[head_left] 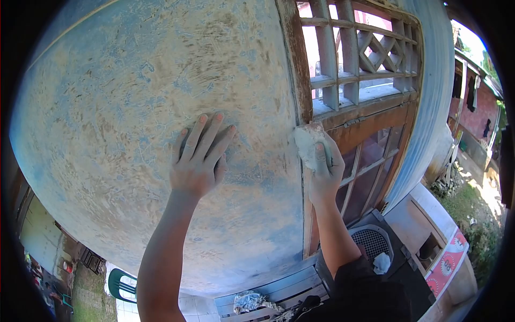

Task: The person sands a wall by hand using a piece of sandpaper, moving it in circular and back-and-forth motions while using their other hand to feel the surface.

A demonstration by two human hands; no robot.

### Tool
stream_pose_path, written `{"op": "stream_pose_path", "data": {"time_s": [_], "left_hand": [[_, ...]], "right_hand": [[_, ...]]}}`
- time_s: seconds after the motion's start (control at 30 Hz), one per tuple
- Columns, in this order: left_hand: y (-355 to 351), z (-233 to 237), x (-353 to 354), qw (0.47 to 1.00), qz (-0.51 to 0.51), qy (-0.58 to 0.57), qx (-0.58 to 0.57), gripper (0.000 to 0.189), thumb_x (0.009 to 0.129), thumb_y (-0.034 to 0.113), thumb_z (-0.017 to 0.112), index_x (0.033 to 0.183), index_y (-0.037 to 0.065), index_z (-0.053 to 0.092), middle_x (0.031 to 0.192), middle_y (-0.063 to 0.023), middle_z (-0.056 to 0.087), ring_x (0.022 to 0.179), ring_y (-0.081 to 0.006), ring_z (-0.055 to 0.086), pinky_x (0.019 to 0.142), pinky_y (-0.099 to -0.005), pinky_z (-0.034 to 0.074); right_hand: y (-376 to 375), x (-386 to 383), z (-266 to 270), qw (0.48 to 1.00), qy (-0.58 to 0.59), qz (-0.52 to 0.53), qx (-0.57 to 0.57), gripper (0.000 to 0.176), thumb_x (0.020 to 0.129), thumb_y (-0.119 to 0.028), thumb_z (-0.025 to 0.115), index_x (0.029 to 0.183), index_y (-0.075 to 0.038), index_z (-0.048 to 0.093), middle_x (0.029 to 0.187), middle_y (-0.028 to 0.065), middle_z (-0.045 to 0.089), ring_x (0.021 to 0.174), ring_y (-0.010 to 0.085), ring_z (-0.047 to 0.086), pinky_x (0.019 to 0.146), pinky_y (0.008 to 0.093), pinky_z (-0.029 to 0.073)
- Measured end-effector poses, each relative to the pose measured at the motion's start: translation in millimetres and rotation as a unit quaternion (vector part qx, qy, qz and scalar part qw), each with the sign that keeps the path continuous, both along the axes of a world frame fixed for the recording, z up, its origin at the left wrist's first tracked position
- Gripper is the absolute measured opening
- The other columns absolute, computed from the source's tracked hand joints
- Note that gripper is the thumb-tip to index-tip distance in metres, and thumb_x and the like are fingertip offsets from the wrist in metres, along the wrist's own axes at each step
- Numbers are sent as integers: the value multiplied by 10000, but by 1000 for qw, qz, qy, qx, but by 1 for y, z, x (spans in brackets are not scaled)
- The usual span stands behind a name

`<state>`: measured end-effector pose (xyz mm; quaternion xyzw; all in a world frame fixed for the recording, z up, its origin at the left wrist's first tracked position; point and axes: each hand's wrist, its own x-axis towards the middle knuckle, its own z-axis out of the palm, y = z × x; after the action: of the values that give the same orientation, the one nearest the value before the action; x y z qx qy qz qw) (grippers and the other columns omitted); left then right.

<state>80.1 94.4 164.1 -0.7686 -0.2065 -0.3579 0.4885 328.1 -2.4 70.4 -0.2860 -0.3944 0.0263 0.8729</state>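
My left hand (199, 155) lies against the wall (123, 107), fingers spread and coated with pale dust. The wall's blue paint is worn and scuffed, with patchy beige areas. My right hand (328, 169) grips a pale, dusty pad (309, 142), thumb pressed on its face. This pad is at the wall's right edge, beside the brown wooden window frame (296, 59). Its exact material is hard to make out, and my fingers behind it are partly hidden.
Right of the wall is a lattice vent (370, 51) above glass panes (373, 147). Below stand a slatted bench (268, 298) with a crumpled cloth (248, 301), a black speaker-like box with a round grille (370, 241), and a green plastic chair (122, 284).
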Motion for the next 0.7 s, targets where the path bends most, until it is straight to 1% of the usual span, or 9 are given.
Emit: {"op": "stream_pose_path", "data": {"time_s": [0.03, 0.07, 0.1, 0.13, 0.2, 0.37, 0.43, 0.53, 0.7], "left_hand": [[0, 0, 1, 1000, 2, -1, 1, 488, 1025, 286, 527, 1503, 333, 614, 1649, 4, 493, 1545, -247, 407, 1247, -481, 317], [0, 0, 1, 1000, 3, -2, 0, 488, 1025, 286, 527, 1503, 333, 614, 1649, 4, 493, 1545, -247, 407, 1247, -481, 317], [0, -1, 1, 1000, 4, -3, 2, 488, 1025, 288, 527, 1503, 331, 614, 1647, 4, 496, 1546, -247, 406, 1246, -481, 319], [0, -2, 1, 1000, 5, -3, 3, 488, 1024, 289, 526, 1503, 328, 615, 1645, 3, 498, 1546, -248, 405, 1245, -482, 321], [2, -6, -1, 1000, 6, -4, 5, 490, 1024, 291, 526, 1504, 327, 613, 1646, 4, 497, 1547, -249, 404, 1246, -480, 319], [1, -7, -2, 1000, 8, 3, 5, 497, 1020, 287, 528, 1510, 324, 608, 1647, 6, 495, 1547, -249, 403, 1248, -474, 314], [3, -7, -2, 1000, 3, -4, 9, 501, 1021, 286, 520, 1513, 327, 604, 1648, 8, 494, 1544, -246, 405, 1248, -469, 310], [3, -7, -1, 1000, 3, -5, 14, 501, 1024, 290, 511, 1515, 328, 602, 1648, 9, 494, 1540, -243, 410, 1246, -465, 311], [3, -8, -1, 1000, 6, -5, 11, 500, 1024, 294, 509, 1513, 328, 602, 1648, 13, 494, 1535, -239, 416, 1242, -461, 314]], "right_hand": [[0, 3, -1, 1000, 0, 1, -1, 271, 1090, -82, 585, 1299, 52, 691, 1100, 102, 688, 987, 153, 641, 861, 266, 501], [0, 7, -3, 984, -90, -152, -1, 296, 1062, -35, 594, 1336, 38, 679, 1050, 92, 645, 949, 170, 623, 828, 280, 496], [-1, 10, -2, 937, -178, -300, 1, 345, 1033, 13, 604, 1373, 23, 667, 1001, 81, 602, 911, 186, 605, 794, 295, 491], [-1, 8, -3, 938, -180, -298, -1, 345, 1033, 13, 604, 1373, 23, 667, 1001, 81, 602, 911, 186, 605, 794, 295, 491], [0, 0, -1, 892, -289, -347, -28, 437, 943, 108, 633, 1369, 25, 682, 984, 105, 551, 818, 224, 551, 741, 321, 475], [41, -7, -11, 867, -369, -333, -41, 581, 852, 160, 621, 1411, 9, 662, 978, 130, 516, 859, 296, 600, 747, 370, 511], [48, -10, -12, 859, -380, -342, -24, 732, 752, 150, 617, 1462, -29, 616, 1012, 139, 483, 862, 333, 616, 767, 459, 541], [37, -20, -17, 855, -402, -313, -93, 711, 766, 146, 620, 1454, -33, 624, 1034, 142, 492, 868, 328, 630, 776, 448, 556], [28, -11, 9, 864, -394, -303, -81, 677, 797, 161, 599, 1448, -25, 622, 1077, 160, 521, 896, 336, 640, 789, 440, 565]]}}
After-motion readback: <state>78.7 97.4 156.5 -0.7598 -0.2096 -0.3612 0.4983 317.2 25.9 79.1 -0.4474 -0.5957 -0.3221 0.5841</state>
